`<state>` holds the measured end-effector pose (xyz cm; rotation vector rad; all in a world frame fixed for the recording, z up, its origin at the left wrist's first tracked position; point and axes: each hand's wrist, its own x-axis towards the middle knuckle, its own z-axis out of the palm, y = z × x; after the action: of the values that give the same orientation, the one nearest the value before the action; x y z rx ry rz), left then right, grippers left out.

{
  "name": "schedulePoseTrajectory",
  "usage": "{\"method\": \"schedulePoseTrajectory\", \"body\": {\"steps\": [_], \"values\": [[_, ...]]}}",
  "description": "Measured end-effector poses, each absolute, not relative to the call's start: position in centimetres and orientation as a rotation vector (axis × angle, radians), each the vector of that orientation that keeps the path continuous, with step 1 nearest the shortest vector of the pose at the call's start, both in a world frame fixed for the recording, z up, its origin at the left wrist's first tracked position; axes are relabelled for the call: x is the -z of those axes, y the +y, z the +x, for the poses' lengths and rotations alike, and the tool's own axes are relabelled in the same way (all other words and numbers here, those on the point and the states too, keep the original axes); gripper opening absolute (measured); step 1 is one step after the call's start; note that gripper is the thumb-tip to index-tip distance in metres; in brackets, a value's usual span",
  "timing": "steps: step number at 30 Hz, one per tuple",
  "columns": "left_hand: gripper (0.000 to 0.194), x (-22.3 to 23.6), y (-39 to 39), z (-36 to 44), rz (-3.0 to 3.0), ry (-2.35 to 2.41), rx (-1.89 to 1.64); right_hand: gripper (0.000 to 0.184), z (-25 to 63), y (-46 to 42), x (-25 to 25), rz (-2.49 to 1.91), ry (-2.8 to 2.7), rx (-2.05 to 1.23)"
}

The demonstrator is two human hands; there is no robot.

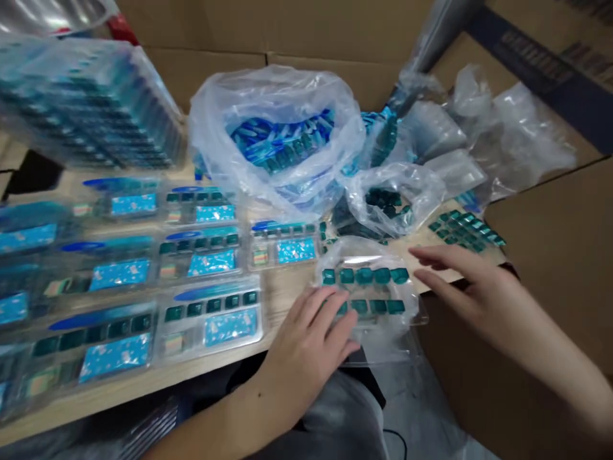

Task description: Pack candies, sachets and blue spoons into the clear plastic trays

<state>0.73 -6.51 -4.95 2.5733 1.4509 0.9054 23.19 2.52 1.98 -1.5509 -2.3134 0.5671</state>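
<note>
A clear plastic tray (364, 291) with two rows of dark green square gems (382, 276) lies at the table's front edge, on or in thin clear plastic. My left hand (311, 335) rests over its near left corner, fingers spread, hiding part of the lower row. Just right of the tray, my right hand (472, 287) hovers with thumb and fingers apart and nothing between them. Beyond the right hand lies a group of green gems (467, 230) in rows. Behind the tray, a small plastic bag (421, 188) holds loose dark green gems.
Several filled clear trays (211, 316) with blue patterned packets cover the table's left side. A tall stack of trays (96, 108) stands behind them. A large open bag (211, 115) of blue and teal pieces sits at the back. Cardboard (550, 255) borders the right.
</note>
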Motion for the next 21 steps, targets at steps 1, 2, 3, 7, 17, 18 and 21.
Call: {"method": "schedulePoseTrajectory", "body": {"steps": [1,2,3,7,17,18,21], "values": [[0.02,5.1,-6.1,1.5,2.624,1.465,-0.884,0.028,24.1,2.2,-1.0,-1.566,-2.298,-0.649],[0.019,5.2,-5.8,2.0,2.677,1.48,-0.866,0.031,24.8,1.9,-0.1,-1.568,-2.278,-0.717],[0.02,5.2,-5.6,2.4,2.728,1.487,-0.862,0.034,25.3,1.7,0.6,-1.564,-2.249,-0.771],[0.019,4.5,-5.2,2.9,2.782,1.474,-1.004,0.038,26.6,1.3,1.9,-1.549,-2.049,-0.829],[0.015,3.0,-4.8,0.3,1.269,1.355,-1.812,0.034,23.8,2.8,1.0,-1.304,-1.816,-0.976],[0.015,2.8,-4.6,0.1,1.087,1.286,-1.858,0.035,22.6,3.1,0.9,-1.24,-1.826,-1.06],[0.016,2.2,-4.4,-0.5,0.754,1.003,-1.852,0.042,18.5,4.0,0.7,-1.003,-1.798,-1.38]]}}
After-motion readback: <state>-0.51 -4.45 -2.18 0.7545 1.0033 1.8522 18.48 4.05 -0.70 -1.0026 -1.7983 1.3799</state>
